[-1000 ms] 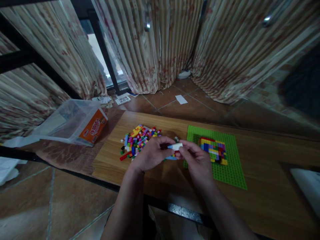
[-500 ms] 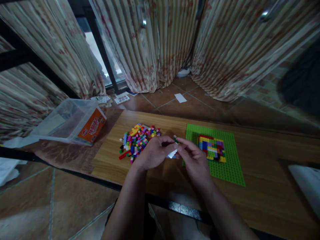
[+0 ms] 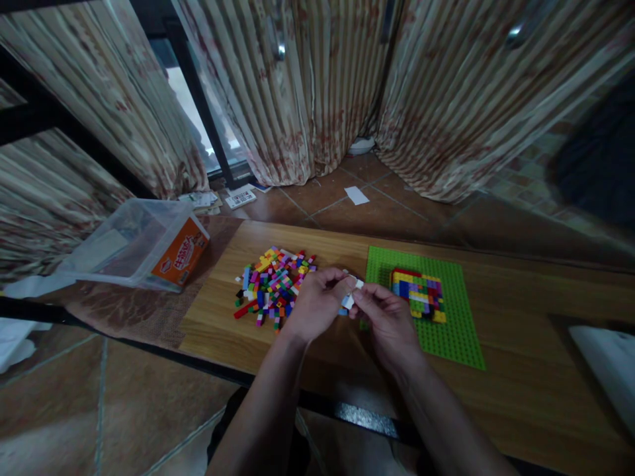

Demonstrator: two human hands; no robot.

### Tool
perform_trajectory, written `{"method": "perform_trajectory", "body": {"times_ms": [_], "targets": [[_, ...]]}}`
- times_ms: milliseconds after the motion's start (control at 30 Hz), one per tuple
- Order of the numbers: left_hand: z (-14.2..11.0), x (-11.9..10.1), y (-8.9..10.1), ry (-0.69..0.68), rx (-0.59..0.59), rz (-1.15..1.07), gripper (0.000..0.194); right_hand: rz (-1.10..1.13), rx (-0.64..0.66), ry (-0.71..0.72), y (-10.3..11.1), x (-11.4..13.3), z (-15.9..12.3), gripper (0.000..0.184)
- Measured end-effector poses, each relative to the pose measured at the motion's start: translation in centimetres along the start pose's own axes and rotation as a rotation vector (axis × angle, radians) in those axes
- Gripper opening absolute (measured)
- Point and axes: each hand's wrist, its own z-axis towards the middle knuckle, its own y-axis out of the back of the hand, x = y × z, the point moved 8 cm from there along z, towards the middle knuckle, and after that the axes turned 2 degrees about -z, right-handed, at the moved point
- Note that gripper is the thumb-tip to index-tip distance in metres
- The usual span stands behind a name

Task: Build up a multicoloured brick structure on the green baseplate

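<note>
Head | done: multicolour brick build (image 3: 417,295) on green baseplate (image 3: 460,334) | unplaced: loose brick pile (image 3: 276,279) on desk (image 3: 218,334) | left hand (image 3: 318,303), right hand (image 3: 389,318): grip narrow, both pinching white piece (image 3: 348,302) between pile and baseplate, off build

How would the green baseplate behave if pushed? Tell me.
The green baseplate would probably slide rather than tip, being thin and flat on the wooden table. It looks fairly stiff, with no visible curl. The brick build on it likely adds weight.
</note>
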Motion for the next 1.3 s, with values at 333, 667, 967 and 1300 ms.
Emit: {"method": "perform_trajectory", "body": {"times_ms": [333,667,967,1300], "targets": [[0.1,0.6,1.9,0.052,-0.273,-0.007,0.017,0.077,-0.091,0.004,0.1,0.2,0.0,0.03],[-0.4,0.6,0.0,0.123,0.052,0.088,0.039,0.053,-0.143,0.042,1.1,0.7,0.3,0.029],[-0.2,0.7,0.0,0.11,0.108,0.092,0.032,0.001,-0.078,0.103,0.4,0.5,0.3,0.025],[0.3,-0.9,5.3,-0.071,-0.226,0.869,0.021,-0.954,-0.116,0.536,7.9,9.4,-1.7,0.02]]}}
